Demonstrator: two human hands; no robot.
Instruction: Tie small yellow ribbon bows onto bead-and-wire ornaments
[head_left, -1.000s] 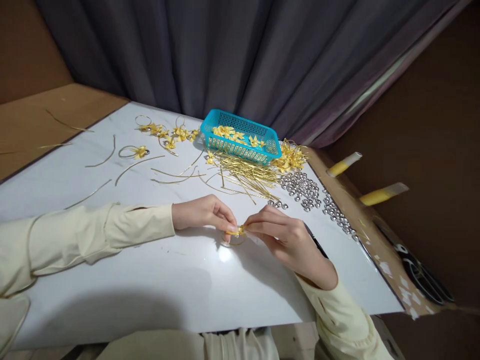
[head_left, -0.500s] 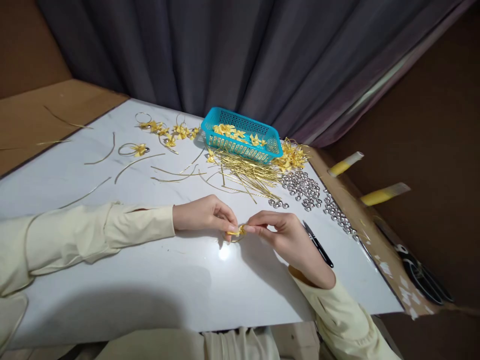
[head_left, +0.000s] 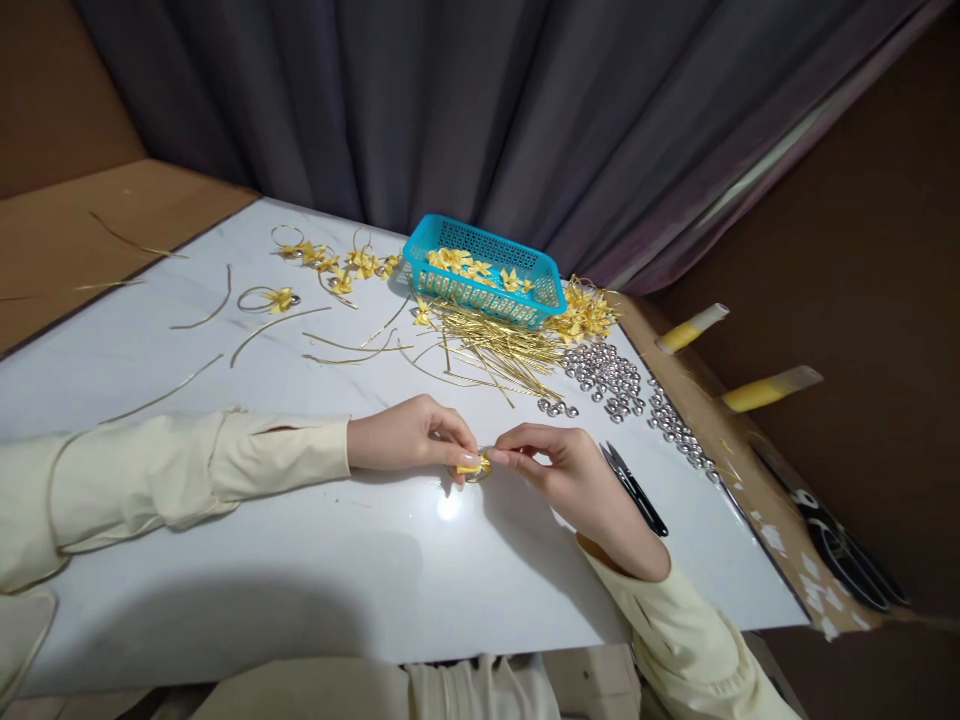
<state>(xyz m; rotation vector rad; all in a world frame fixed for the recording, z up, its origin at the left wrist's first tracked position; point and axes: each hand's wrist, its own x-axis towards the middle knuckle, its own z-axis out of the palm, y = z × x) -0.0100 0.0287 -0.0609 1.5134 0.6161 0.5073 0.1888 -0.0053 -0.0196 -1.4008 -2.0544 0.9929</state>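
Note:
Over the middle of the white table [head_left: 315,600], my left hand [head_left: 409,430] pinches a small yellow ribbon flower [head_left: 470,467] between thumb and fingers. My right hand [head_left: 570,475] meets it from the right, its thumb and forefinger closed on the gold cord [head_left: 480,477] that loops at the flower. The fingertips partly hide the flower and where the cord passes through it. Close beside my right wrist lies a pair of black thread snips [head_left: 637,490].
Behind the hands lie a pile of gold cords [head_left: 499,345] and a blue basket [head_left: 486,296] of yellow flowers. Silver beads [head_left: 604,375] spread along the right. Finished-looking looped flowers [head_left: 280,299] sit at the left. Large scissors [head_left: 844,550] rest beyond the right edge.
Both hands stay almost in place, with slight finger movement at the flower. The small cord loop beneath it has shifted a little. The snips' tips show more apart.

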